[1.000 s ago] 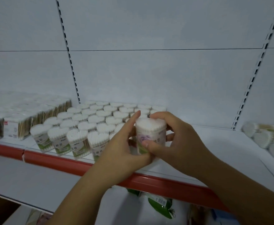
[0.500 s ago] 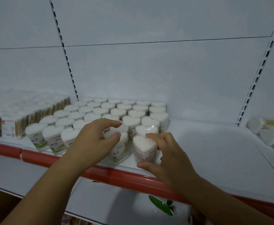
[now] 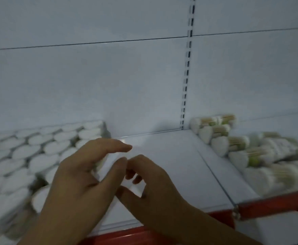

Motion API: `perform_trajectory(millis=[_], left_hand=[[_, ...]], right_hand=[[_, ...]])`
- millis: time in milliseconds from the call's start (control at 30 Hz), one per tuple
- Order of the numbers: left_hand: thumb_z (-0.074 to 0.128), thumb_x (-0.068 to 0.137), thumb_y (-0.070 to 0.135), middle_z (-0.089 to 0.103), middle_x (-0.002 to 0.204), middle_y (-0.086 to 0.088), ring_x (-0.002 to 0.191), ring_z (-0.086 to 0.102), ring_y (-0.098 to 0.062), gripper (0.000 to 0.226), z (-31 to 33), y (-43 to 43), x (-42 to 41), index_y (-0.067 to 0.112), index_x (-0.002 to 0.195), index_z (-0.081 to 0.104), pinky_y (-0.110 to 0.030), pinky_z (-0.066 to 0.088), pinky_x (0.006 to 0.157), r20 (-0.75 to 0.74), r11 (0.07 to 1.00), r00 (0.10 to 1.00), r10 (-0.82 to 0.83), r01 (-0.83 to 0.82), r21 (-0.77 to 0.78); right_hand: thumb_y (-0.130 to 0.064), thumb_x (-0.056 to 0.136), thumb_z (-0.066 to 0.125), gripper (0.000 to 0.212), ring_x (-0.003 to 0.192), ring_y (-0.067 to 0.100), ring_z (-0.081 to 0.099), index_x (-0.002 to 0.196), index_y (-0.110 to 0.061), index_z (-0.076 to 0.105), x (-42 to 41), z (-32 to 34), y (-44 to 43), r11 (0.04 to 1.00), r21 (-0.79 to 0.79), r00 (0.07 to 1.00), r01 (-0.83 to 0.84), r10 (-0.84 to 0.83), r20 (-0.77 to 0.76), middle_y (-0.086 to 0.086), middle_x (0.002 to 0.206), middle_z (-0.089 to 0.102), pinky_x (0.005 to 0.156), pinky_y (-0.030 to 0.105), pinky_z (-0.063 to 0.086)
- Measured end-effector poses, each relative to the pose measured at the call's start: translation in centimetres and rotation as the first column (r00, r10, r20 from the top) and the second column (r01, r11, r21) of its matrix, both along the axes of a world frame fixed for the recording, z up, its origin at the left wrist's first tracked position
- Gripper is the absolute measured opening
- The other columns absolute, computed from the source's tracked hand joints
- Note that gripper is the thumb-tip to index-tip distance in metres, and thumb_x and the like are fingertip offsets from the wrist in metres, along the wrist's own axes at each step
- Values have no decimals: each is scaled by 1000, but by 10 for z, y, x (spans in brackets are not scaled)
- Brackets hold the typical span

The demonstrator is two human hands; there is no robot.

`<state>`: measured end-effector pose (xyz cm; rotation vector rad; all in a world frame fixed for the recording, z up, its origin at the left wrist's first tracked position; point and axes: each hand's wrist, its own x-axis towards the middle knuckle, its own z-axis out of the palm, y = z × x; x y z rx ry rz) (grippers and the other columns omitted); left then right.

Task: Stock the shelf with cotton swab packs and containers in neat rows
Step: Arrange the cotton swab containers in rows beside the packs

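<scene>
As seen from the head camera, with much of the picture smeared by motion blur, I log the following.

1. Shelf (image 3: 171, 165): white, its middle stretch bare. A red front rail (image 3: 277, 204) runs along the near edge at 5 o'clock.
2. Cotton swab containers (image 3: 38, 156): white-topped, standing upright in close rows. They fill the shelf from 8 to 9 o'clock. Labels are too blurred to read.
3. Cotton swab packs (image 3: 241, 152): lying on their sides in a loose heap at 3 o'clock, well apart from the upright rows. Wooden sticks show through the wrap.
4. Left hand (image 3: 84, 174): at 6 o'clock, fingers straight and relaxed, spread over the right end of the container rows. One white container shows just under the fingers; I cannot tell whether they touch it.
5. Right hand (image 3: 150, 188): just beside the left, fingers loosely curled, thumb apart, grasping nothing. Bare shelf shows through the gap.
6. Back panel (image 3: 109, 76): white, with a slotted upright (image 3: 187, 85) at 1 o'clock.
</scene>
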<state>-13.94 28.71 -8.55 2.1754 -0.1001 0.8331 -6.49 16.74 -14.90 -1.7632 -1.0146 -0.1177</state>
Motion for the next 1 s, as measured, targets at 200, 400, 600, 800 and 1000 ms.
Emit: perform_trajectory(millis=[200,400,600,800,1000], left_hand=[[54,65,60,63,101,36,100,59,10,35,-27,-82,69,58,100,60,-15,50,73,-222,946,930,-294,316,68],[60,79,50,41,125,43,121,36,15,37,-35,-146,149,59,113,49,-4,27,103,-370,858,879,-301,419,298],[72,81,32,43,139,17,127,38,-3,70,-70,-184,201,35,142,37,-9,28,100,-287,823,946,-150,280,493],[74,58,45,65,105,27,87,63,-5,59,-68,-171,195,54,113,53,-10,49,70,-225,982,960,-169,183,41],[61,83,-3,73,91,-4,80,71,-15,43,-60,-142,202,26,114,54,-22,54,61,-98,759,961,-260,140,-636]], right_hand=[[-31,81,67,6,74,2,63,81,-38,67,43,30,-168,973,-163,985,161,-167,-29,-17,80,67,66,14,49],[-26,77,71,13,76,0,65,82,-37,67,106,53,-303,871,-243,904,427,-419,84,-19,83,69,67,9,48],[-72,65,58,54,104,-31,34,112,-65,34,165,45,-352,695,-664,948,277,-311,70,-52,110,35,78,7,38],[-84,54,59,77,103,-7,47,121,-52,38,187,45,-351,607,-739,952,293,-260,164,-36,118,37,86,20,43],[-102,28,41,87,104,-4,47,107,-71,22,198,30,-351,616,-734,956,287,-225,186,-53,120,8,83,23,46]])
